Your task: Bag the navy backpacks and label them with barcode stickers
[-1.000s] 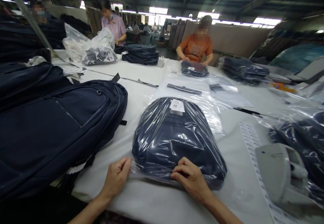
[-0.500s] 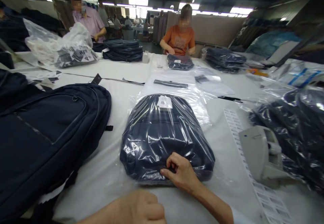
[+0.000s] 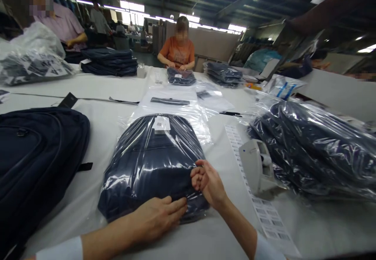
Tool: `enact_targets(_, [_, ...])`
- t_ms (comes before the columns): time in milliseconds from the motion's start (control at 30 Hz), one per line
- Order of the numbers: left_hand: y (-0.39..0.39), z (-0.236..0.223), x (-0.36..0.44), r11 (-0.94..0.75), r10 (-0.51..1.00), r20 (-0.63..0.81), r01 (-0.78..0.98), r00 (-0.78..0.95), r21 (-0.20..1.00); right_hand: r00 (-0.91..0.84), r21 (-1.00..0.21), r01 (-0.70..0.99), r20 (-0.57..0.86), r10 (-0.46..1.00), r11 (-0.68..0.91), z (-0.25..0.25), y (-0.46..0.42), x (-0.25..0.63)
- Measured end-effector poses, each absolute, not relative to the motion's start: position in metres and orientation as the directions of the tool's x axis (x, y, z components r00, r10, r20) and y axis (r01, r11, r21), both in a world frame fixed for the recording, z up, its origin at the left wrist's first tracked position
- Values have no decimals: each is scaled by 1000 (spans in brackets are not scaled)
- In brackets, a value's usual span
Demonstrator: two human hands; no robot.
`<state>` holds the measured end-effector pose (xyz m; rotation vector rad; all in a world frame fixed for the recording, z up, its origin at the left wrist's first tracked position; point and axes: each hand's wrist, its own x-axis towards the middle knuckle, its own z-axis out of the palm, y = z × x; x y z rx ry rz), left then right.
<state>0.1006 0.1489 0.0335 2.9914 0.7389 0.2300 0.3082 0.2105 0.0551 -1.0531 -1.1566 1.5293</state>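
Note:
A dark navy backpack [image 3: 158, 173] lies before me inside a clear plastic bag [image 3: 138, 150], with a white label [image 3: 161, 123] near its top. My left hand [image 3: 160, 215] rests over the lower edge of the wrapped backpack, its fingers stretched out towards the right. At the backpack's right side is my right hand [image 3: 208, 181], fingers curled in at the plastic; whether they pinch a fold of it is hidden. To the left lies an unwrapped navy backpack [image 3: 44, 162] with a dark hang tag [image 3: 68, 100].
Several plastic-wrapped backpacks [image 3: 317, 146] are heaped at the right, beside a pale label dispenser [image 3: 255, 162] and a label strip [image 3: 270, 217]. Flat clear bags [image 3: 173, 109] lie beyond the wrapped backpack. Across the white table [image 3: 102, 124], a person in orange [image 3: 178, 52] handles another wrapped bag.
My left hand has moved forward onto the lower edge of the wrapped backpack and its fingers have straightened. My right hand has shifted to the backpack's right side. The view has turned right.

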Motion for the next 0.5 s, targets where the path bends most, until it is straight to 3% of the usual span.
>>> enact_targets(67, [147,30,103,-873,487,109,480,867,85,-244,-986,74,125,962,147,69,207,335])
enact_targets(100, [147,29,104,-867,498,102,491,861,88,-326,-921,232,230,917,313,75,203,347])
enact_targets(200, [146,28,104,-858,511,97,502,854,108,-582,-540,546,307,753,641,80,190,373])
enact_targets(233, [145,29,104,-857,512,94,502,854,114,-607,-449,599,285,742,663,78,187,378])
enact_targets(300, [146,30,106,-853,519,72,510,852,112,-601,-379,668,233,764,641,71,184,384])
enact_targets(500, [151,40,110,-851,516,-59,519,855,76,-549,-554,634,170,819,540,51,192,394])
